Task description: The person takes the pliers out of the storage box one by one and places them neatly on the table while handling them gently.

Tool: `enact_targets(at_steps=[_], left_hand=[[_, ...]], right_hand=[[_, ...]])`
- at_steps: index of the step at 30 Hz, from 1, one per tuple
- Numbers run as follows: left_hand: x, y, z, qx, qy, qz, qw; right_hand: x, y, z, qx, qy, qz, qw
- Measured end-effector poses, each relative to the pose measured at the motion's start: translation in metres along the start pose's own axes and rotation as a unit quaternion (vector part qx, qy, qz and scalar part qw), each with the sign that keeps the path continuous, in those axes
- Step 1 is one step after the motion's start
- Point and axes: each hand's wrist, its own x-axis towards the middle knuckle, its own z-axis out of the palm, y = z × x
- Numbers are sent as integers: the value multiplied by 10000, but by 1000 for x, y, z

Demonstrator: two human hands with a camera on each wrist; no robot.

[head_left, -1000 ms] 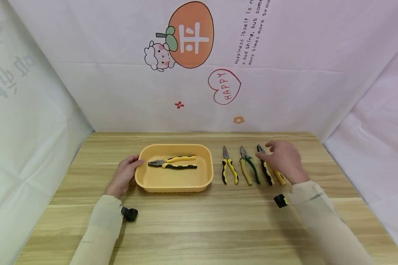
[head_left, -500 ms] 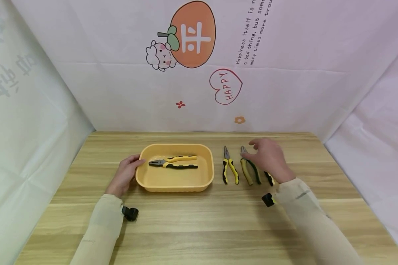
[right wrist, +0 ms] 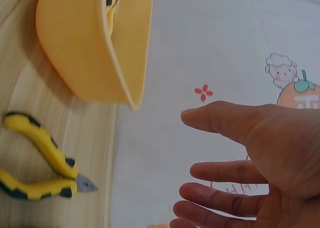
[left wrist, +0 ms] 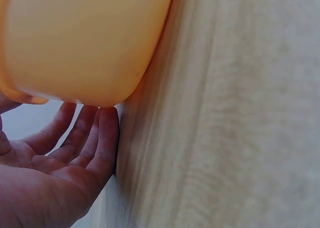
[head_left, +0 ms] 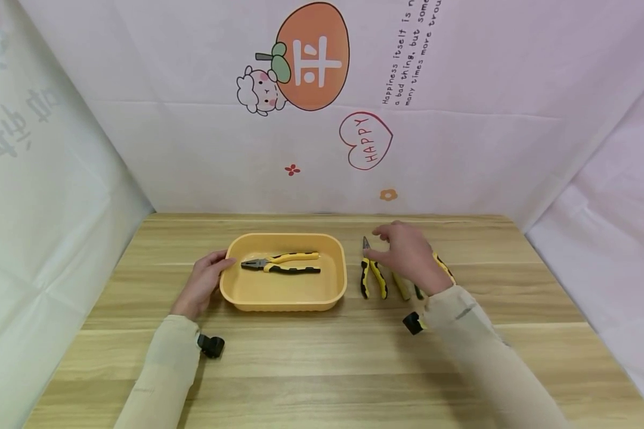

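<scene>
My left hand (head_left: pixel 200 286) holds the left end of a yellow plastic tray (head_left: pixel 284 307), thumb over the rim and fingers against the outer wall (left wrist: pixel 85 52). Inside lie combination pliers (head_left: pixel 267 265) with yellow and black handles, their nose toward that hand. Above the table, my right hand (head_left: pixel 410 256) hovers with fingers spread and nothing in its grasp. Long-nose pliers (head_left: pixel 377 277) with yellow and black handles lie just left of it, nose away from me; the right wrist view shows these pliers (right wrist: pixel 70 183) apart from the fingers. Beneath the hand, green-handled pliers (head_left: pixel 401 287) are mostly hidden.
More yellow and black pliers (head_left: pixel 443 266) lie partly covered by the right hand and wrist. The wooden table (head_left: pixel 311 369) meets a white printed cloth (head_left: pixel 209 161) at the back, and cloth also hangs at both sides.
My right hand has moved left over the row of pliers, from the far right ones toward the long-nose pliers, picking nothing up. The left hand and tray stay in place.
</scene>
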Motion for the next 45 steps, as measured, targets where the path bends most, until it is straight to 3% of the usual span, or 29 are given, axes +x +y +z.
enact_targets(at_steps=[20, 32, 45], left_hand=[[2, -1, 0, -5, 11, 4, 10000], [1, 0, -1, 25, 18, -35, 10000], [1, 1, 0, -10, -4, 10, 10000]], right_hand=[[12, -51, 33, 393, -27, -1187, 9921], [24, -75, 44, 483, -241, -1216, 9911], [37, -99, 51, 695, -333, -1506, 9856]])
